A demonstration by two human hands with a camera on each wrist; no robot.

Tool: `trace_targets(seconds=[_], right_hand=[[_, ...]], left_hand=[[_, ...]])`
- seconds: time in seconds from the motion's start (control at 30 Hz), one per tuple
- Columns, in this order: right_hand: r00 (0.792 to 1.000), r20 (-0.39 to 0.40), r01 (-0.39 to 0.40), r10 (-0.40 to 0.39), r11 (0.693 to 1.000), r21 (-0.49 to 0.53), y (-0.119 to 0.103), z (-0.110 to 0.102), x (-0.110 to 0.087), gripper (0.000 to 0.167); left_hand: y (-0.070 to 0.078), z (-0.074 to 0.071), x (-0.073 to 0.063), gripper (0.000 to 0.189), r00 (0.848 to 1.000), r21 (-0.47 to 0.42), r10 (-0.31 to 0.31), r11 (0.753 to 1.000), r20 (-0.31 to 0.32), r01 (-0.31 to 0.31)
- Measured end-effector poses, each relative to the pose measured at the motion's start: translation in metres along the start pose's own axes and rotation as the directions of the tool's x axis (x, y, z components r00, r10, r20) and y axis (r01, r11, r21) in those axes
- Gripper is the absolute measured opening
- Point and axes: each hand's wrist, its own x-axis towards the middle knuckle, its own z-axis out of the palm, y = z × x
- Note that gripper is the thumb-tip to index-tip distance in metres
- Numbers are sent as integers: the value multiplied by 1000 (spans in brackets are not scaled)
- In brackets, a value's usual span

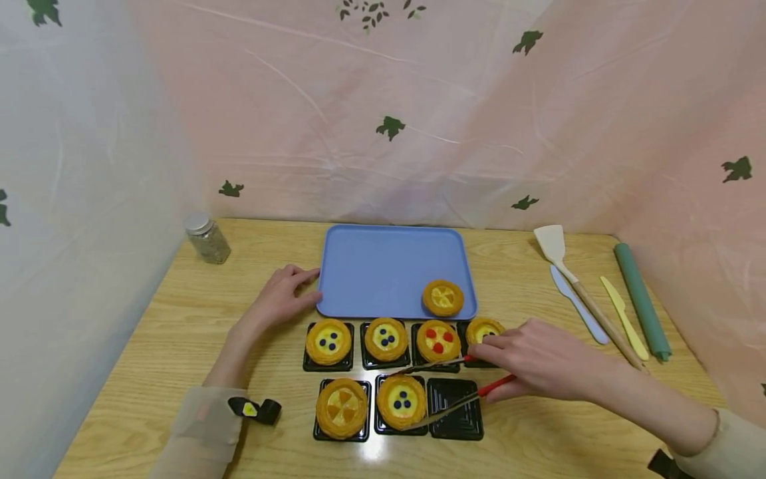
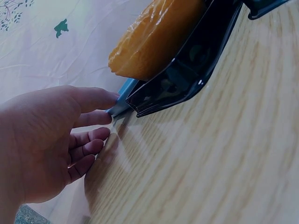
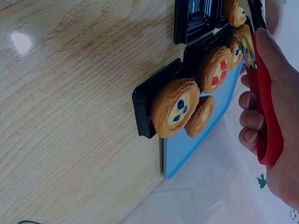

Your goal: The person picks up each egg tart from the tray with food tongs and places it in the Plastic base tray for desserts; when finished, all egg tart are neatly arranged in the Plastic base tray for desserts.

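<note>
My right hand [image 1: 538, 362] grips red-handled tongs [image 1: 495, 386]. Their metal arms are spread on either side of a tart with blue berries [image 1: 402, 402], which sits in a black plastic tray in the front row. In the right wrist view, the fingers wrap the red handle [image 3: 269, 107]. With thumb and index finger, my left hand [image 1: 284, 296] touches the left rim of a blue tray [image 1: 383, 266]; the other fingers are loosely bent in the left wrist view. One tart with yellow fruit slices [image 1: 443, 298] lies at the blue tray's front right.
Behind the front row, several tarts sit in black trays, including a red-berry tart [image 1: 439, 340]. Beside the berry tart is a bare black tray [image 1: 455, 409]; an orange-slice tart [image 1: 342, 408] stands left. A jar [image 1: 207, 238] is back left; a spatula [image 1: 552, 245], knives and rolling pin [image 1: 643, 303] lie right.
</note>
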Motion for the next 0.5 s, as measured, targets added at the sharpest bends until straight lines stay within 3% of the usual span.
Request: trace_targets(seconds=[0.2,0.5], right_hand=[[999,-31,9,-9,1000,3,1,-1,0,48],[1000,-16,4,-4,1000,-13,1,-1,-1,50]], left_hand=[[0,1,1,58,1000,-7,4,1000,-4,-4],[0,2,1,57,1000,-5,5,1000,-9,-5]])
